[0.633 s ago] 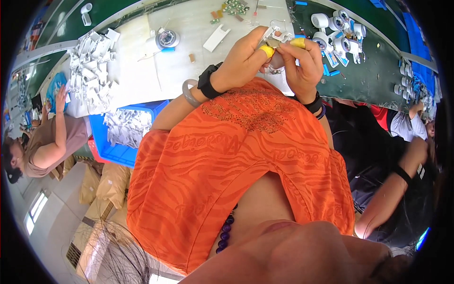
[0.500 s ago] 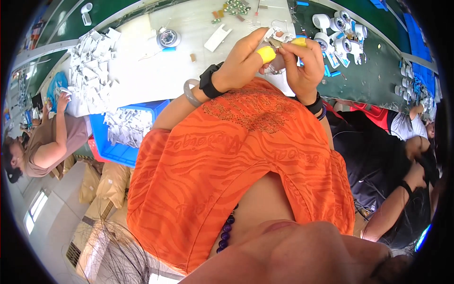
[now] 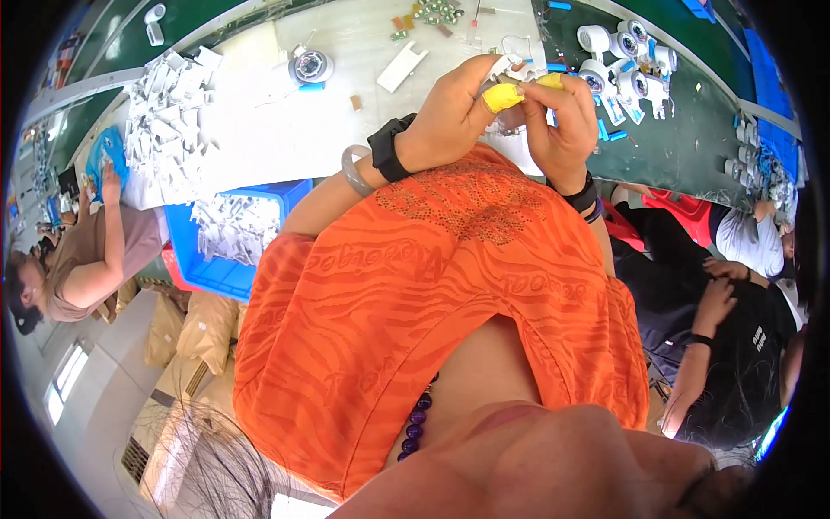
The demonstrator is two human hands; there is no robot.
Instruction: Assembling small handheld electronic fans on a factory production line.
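Note:
Both my hands meet over the front of the white worktop, each with a yellow cover on a finger or thumb. My left hand [image 3: 458,108] is closed around a small white plastic part [image 3: 512,64]. From the right, my right hand [image 3: 562,121] pinches at the same part, its fingertips against my left thumb. Exactly what lies between the fingertips is hidden. Beyond my left wrist lies a flat white plastic cover [image 3: 402,67]. Farther left sits a round white lamp head [image 3: 310,67] with a blue piece beside it.
White plastic pieces [image 3: 166,121] are heaped on the left, above a blue bin [image 3: 225,281] holding more. Small circuit boards [image 3: 437,12] lie at the back. White lamp heads [image 3: 635,84] cluster on the green mat [image 3: 683,143]. Co-workers sit at left [image 3: 104,251] and right [image 3: 735,346].
My left thumb has shifted right and in over the white part, closer to my right fingertips. The co-worker on the right has moved their arms.

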